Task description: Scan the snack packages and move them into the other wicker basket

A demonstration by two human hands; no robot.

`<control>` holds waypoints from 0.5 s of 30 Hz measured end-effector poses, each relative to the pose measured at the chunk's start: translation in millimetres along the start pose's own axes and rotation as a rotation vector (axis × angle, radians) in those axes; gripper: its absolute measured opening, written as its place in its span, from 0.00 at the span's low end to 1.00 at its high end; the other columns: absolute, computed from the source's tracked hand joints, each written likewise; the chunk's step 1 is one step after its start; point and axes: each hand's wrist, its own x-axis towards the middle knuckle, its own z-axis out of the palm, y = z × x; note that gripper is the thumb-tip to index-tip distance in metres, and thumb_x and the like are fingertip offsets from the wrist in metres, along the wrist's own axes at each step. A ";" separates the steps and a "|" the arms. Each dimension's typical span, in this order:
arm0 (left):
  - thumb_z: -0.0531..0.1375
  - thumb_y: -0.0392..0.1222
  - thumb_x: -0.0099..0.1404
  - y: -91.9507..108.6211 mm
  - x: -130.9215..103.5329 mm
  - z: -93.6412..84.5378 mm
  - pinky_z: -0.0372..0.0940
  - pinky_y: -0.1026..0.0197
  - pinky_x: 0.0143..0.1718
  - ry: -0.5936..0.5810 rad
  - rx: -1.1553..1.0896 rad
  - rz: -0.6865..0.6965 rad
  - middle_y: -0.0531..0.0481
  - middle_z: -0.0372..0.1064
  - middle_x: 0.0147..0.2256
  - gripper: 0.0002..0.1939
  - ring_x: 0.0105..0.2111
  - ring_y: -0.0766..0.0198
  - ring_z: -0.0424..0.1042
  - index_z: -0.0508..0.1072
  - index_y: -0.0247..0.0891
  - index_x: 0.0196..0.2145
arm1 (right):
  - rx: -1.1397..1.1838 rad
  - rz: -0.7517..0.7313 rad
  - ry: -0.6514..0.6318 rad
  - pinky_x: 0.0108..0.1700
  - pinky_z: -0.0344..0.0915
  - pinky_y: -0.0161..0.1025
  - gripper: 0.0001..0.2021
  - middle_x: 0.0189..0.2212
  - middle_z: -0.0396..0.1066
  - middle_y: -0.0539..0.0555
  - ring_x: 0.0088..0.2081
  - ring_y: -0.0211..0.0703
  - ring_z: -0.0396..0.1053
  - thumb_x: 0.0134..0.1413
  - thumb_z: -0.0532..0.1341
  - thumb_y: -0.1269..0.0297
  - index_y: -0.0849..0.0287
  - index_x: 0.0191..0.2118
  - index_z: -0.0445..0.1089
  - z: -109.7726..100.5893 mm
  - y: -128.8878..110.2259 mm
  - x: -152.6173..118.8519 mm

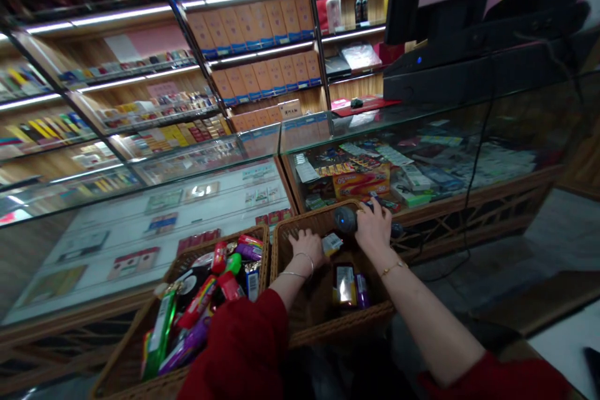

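My left hand (307, 251) reaches into the right wicker basket (323, 329), its fingers bent and closed at a small packet (332, 244) with a white printed label. The packet's far edge is hidden by the hand. My right hand (375, 225) is wrapped round a dark grey handheld scanner (345, 220) with a blue light, close beside the packet. Part of the scanner shows on either side of the hand. Lower in the basket lie a yellow-and-dark pack (345, 286) and a purple tube-shaped pack (361, 291).
To the left, another wicker basket (266, 256) is filled with colourful sweet packs. Glass display counters (281, 156) stand ahead, with shelves of boxes (255, 26) behind. A dark till machine (434, 78) sits on the right counter, and a black cable (479, 144) hangs down its front.
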 end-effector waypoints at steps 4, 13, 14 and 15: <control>0.66 0.56 0.51 -15.7 -18.7 -17.5 0.54 0.35 0.59 0.170 -0.013 0.018 0.36 0.66 0.53 0.32 0.55 0.44 0.61 0.72 0.37 0.50 | 0.008 0.003 0.046 0.57 0.49 0.52 0.16 0.56 0.72 0.54 0.64 0.55 0.53 0.48 0.55 0.77 0.57 0.40 0.75 5.0 1.6 -2.6; 0.64 0.50 0.55 -71.3 -54.8 -26.8 0.41 0.26 0.64 0.491 -0.074 -0.056 0.42 0.60 0.62 0.34 0.66 0.41 0.49 0.65 0.45 0.59 | 0.048 -0.063 0.112 0.53 0.51 0.50 0.17 0.55 0.72 0.53 0.63 0.54 0.53 0.45 0.56 0.77 0.57 0.40 0.75 -2.5 -10.7 -1.5; 0.64 0.50 0.56 -76.4 -54.9 -25.1 0.39 0.25 0.64 0.515 -0.077 -0.065 0.43 0.57 0.64 0.35 0.67 0.40 0.46 0.64 0.46 0.60 | 0.054 -0.078 0.127 0.53 0.51 0.50 0.17 0.55 0.72 0.53 0.64 0.54 0.53 0.45 0.57 0.77 0.57 0.41 0.75 -3.0 -14.5 -1.9; 0.64 0.50 0.56 -80.8 -54.5 -22.8 0.38 0.24 0.64 0.536 -0.079 -0.076 0.44 0.55 0.66 0.35 0.68 0.39 0.43 0.63 0.46 0.61 | 0.061 -0.098 0.140 0.53 0.51 0.50 0.18 0.56 0.72 0.53 0.64 0.53 0.52 0.44 0.57 0.77 0.57 0.41 0.75 -3.0 -18.8 -2.8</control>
